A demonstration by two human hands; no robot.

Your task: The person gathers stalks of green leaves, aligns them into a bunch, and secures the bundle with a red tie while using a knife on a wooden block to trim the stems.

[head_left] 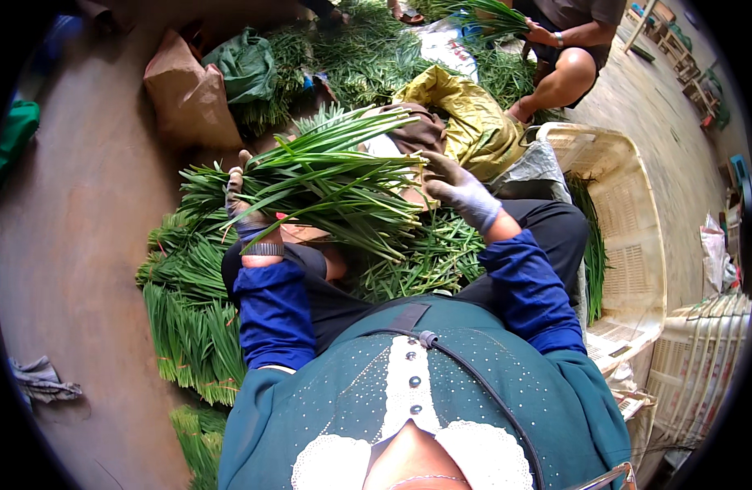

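Observation:
My left hand (239, 196), in a grey-white glove, is closed around a large bunch of garlic chives (335, 175). The long green leaves stretch across to the right above my lap, some drooping at the far end. By that right end is my gloved right hand (467, 192), its fingers apart and reaching toward the leaf tips; whether it touches them is hard to tell. Under the bunch, between my knees, lie loose green leaves (441, 253). Stacked bundles of garlic chives (192, 335) line the floor at my left side.
A cream plastic crate (637, 220) with chives inside stands at my right. Ahead are a yellow woven sack (482, 135), a tan sack (188, 90) and heaped greens (359, 53). At the far right another person (576, 49) crouches, holding chives. A grey cloth (45, 380) lies on the left floor.

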